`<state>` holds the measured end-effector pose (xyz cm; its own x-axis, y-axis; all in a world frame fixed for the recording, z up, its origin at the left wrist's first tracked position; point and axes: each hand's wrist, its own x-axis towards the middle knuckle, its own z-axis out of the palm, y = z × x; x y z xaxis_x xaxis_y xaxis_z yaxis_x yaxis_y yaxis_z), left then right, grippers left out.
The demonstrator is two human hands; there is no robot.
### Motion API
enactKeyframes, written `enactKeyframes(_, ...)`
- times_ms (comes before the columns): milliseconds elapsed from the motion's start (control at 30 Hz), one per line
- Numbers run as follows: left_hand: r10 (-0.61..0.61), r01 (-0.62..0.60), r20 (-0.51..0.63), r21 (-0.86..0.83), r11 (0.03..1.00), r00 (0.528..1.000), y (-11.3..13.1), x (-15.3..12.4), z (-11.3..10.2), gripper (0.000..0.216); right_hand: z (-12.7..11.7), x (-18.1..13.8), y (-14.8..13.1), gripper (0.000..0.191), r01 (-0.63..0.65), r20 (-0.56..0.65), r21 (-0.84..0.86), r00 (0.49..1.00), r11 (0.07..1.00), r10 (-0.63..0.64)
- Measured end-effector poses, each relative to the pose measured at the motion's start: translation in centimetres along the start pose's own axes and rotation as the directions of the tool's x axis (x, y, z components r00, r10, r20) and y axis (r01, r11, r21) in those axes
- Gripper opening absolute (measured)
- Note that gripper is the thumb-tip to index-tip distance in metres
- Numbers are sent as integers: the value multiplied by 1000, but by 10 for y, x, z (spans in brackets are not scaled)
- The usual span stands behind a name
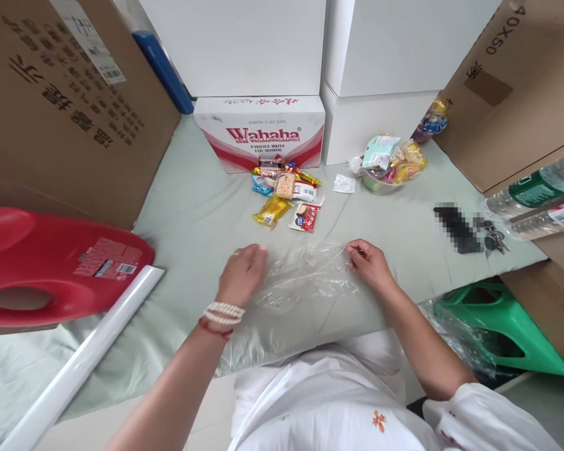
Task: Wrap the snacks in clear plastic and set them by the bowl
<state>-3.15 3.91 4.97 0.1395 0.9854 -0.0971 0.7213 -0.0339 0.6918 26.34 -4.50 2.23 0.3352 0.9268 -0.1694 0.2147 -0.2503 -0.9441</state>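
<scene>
Table (pixel 183 207), under a creased cloth: the cloth could ruck if dragged. Water box (pixel 272 134), white and red, at the back. Clear plastic bag (pixel 305 279), thin and crumpled, lying between the hands near the table's front edge: might tear if pulled hard, or cling to itself, the film being slack. Snack pile (pixel 286 186), in front of the box: packets overlap loosely, so a knock could scatter them. Left hand (pixel 242 275), at the bag's left side, blurred: cannot tell whether the fingers grasp it; if not, that side could fold over. Right hand (pixel 369 263): thumb and forefinger pinching the bag's right edge, a narrow hold that slick film could slip.
</scene>
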Motion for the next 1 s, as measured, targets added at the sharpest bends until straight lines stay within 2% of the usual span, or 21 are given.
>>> enactKeyframes(67, 7, -12, 159, 27, 1000, 987, 14, 13, 17, 44, 0, 0, -2, 29, 7, 4, 3, 1000, 1000, -7)
enactKeyframes(167, 33, -9, 246, -95, 995, 969, 23, 20, 40, 41, -6, 0, -1, 30, 8, -29, -19, 1000, 1000, -8)
enactKeyframes(233, 17, 44, 215, -277, 960, 976, 19, 21, 46, 37, -14, 0, 6, 31, -12, -84, -45, 996, 999, 8)
enactKeyframes(333, -134, 198, 156, -539, 819, 979, 7, 23, 42, 38, -26, -1, 20, 32, -42, -125, -79, 992, 996, 31)
enactKeyframes(400, -230, 253, 112, -560, 789, 967, -1, 22, 36, 40, -35, 0, 27, 34, -24, -82, -140, 997, 990, 12)
enactKeyframes(467, -246, 194, -51, -470, 861, 968, -8, 18, 31, 45, -45, 6, 26, 36, 52, -63, -255, 996, 966, -70)
enactKeyframes(533, -126, 41, -303, -272, 962, 945, -13, 8, 27, 49, -57, 19, 17, 37, 135, -128, -399, 971, 907, -200)
enactKeyframes(567, -12, -50, -392, -146, 988, 920, -15, 1, 26, 47, -63, 29, 9, 37, 158, -176, -473, 947, 867, -268)
enactKeyframes(600, 120, -143, -431, -22, 989, 894, -17, -7, 25, 43, -69, 41, 1, 37, 165, -221, -543, 918, 824, -329)
enactKeyframes(633, 255, -243, -417, 82, 967, 872, -18, -15, 25, 38, -74, 55, -7, 36, 158, -255, -608, 889, 778, -380)
enactKeyframes(700, 473, -428, -298, 204, 880, 829, -19, -27, 26, 30, -81, 86, -22, 34, 120, -279, -729, 847, 673, -453)
enactKeyframes(767, 592, -551, -154, 239, 800, 791, -19, -34, 31, 32, -83, 118, -31, 37, 51, -279, -819, 835, 572, -474)
enactKeyframes(833, 627, -598, -45, 253, 760, 778, -21, -33, 38, 37, -83, 145, -34, 39, -22, -274, -869, 854, 495, -443)
enactKeyframes(900, 616, -600, 28, 264, 755, 787, -23, -29, 45, 34, -84, 164, -33, 36, -63, -255, -895, 885, 442, -390)
enactKeyframes(1000, 584, -576, 55, 258, 775, 810, -24, -21, 52, 28, -92, 174, -24, 32, -74, -226, -914, 909, 400, -349)
